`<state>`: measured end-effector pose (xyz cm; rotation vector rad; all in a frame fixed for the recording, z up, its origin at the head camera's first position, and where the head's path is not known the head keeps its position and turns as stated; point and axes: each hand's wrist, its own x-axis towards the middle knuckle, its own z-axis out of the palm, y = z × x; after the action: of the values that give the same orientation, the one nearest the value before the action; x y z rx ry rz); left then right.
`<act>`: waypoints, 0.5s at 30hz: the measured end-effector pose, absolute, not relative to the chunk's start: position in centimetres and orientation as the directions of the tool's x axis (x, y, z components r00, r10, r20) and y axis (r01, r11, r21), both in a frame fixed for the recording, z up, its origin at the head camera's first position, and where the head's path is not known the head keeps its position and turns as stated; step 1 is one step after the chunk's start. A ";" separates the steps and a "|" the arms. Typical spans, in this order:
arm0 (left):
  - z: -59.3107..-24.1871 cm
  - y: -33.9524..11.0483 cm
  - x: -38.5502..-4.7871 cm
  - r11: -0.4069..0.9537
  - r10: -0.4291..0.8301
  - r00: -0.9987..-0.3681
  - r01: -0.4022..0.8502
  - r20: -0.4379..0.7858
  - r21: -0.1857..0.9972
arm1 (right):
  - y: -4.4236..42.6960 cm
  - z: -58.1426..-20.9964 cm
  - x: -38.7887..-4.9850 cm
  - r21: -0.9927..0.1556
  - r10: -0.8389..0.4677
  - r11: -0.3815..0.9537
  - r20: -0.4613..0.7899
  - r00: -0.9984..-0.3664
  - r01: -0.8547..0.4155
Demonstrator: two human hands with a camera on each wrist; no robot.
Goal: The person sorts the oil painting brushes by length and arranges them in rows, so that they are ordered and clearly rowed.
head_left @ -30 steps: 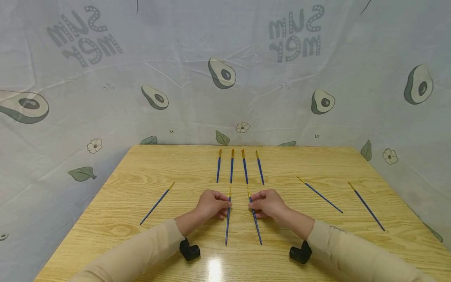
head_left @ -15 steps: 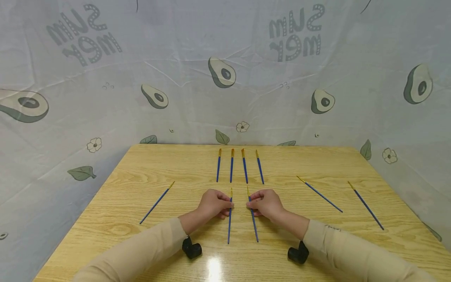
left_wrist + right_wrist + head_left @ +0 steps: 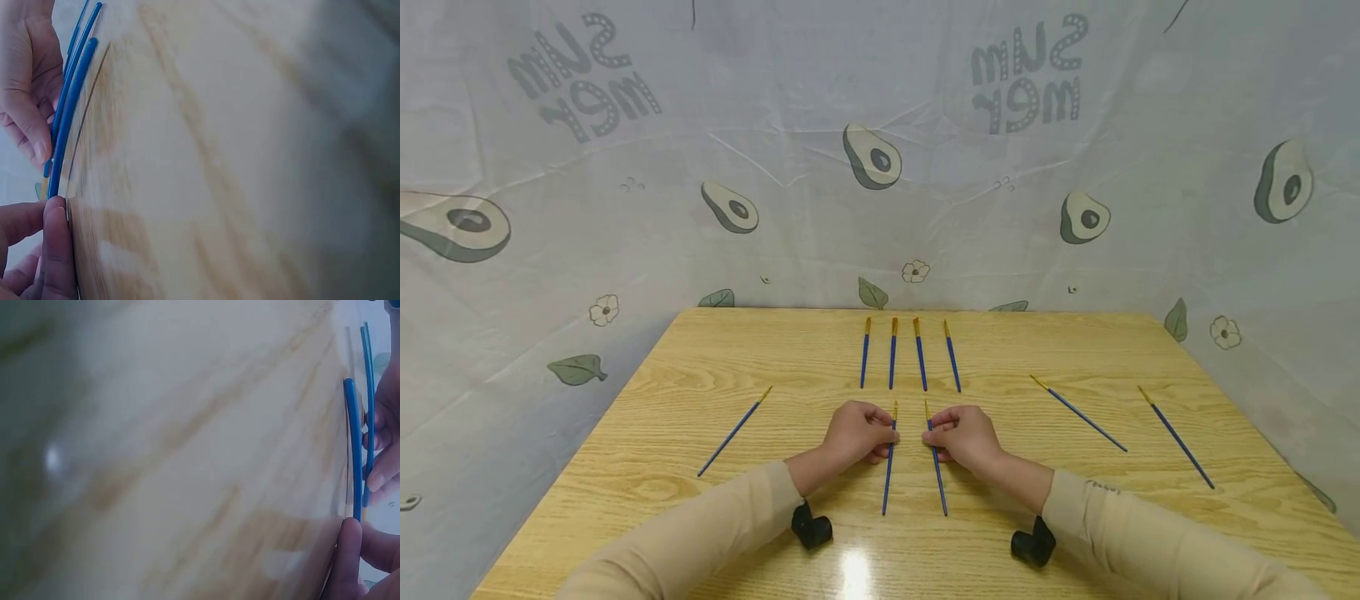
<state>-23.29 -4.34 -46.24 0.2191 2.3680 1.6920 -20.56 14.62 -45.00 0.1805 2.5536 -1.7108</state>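
Near the middle of the table, my left hand (image 3: 859, 432) pinches a thin blue paintbrush (image 3: 888, 479) between thumb and fingers, its yellow tip pointing away from me. Just to the right, my right hand (image 3: 967, 435) pinches a second blue paintbrush (image 3: 939, 483) in the same way. The two brushes lie side by side with a narrow gap, slightly closer at their tips. In the left wrist view the left thumb and fingers hold the near blue handle (image 3: 73, 106). The right wrist view shows the right fingers on the other handle (image 3: 354, 444).
Behind the hands, several blue paintbrushes (image 3: 892, 362) stand in a row, tips toward the back. One paintbrush (image 3: 730, 437) lies slanted at left. Two more, a nearer paintbrush (image 3: 1086, 418) and an outer paintbrush (image 3: 1180, 442), lie at right. A patterned cloth (image 3: 805, 250) hangs behind the table (image 3: 700, 350).
The two held brushes have come closer together: the left one shifted slightly right, the right one slightly left. Both hands keep their pinch. The other brushes have stayed in place.
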 end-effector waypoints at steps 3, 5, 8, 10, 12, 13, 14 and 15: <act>-46.2 -4.3 -23.3 0.346 0.245 -0.966 0.011 -0.079 0.938 | 14.6 -45.1 -20.6 -0.912 0.065 0.391 -0.104 -0.992 0.121; -46.3 -4.3 -23.3 0.361 0.248 -0.967 0.033 -0.061 0.932 | 14.6 -45.2 -20.7 -0.910 0.065 0.398 -0.097 -0.993 0.115; -46.4 -4.2 -23.3 0.367 0.257 -0.966 0.058 -0.041 0.928 | 14.6 -45.3 -20.7 -0.910 0.067 0.400 -0.094 -0.993 0.113; -46.5 -4.2 -23.3 0.365 0.263 -0.964 0.062 -0.039 0.929 | 14.6 -45.3 -20.7 -0.910 0.067 0.399 -0.094 -0.993 0.113; -46.5 -4.2 -23.3 0.362 0.264 -0.964 0.059 -0.041 0.930 | 14.5 -45.3 -20.6 -0.909 0.065 0.401 -0.095 -0.993 0.113; -46.5 -4.2 -23.2 0.363 0.266 -0.963 0.062 -0.040 0.930 | 14.5 -45.3 -20.6 -0.908 0.064 0.403 -0.095 -0.993 0.113; -46.5 -4.2 -23.2 0.366 0.265 -0.963 0.062 -0.041 0.928 | 14.5 -45.3 -20.6 -0.907 0.061 0.406 -0.095 -0.994 0.111; -46.5 -4.2 -23.2 0.370 0.264 -0.964 0.062 -0.041 0.927 | 14.5 -45.3 -20.6 -0.906 0.059 0.408 -0.094 -0.994 0.110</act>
<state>-23.22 -4.21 -46.52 0.2947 2.4434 1.6417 -20.60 14.49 -45.27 0.1562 2.5971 -1.6765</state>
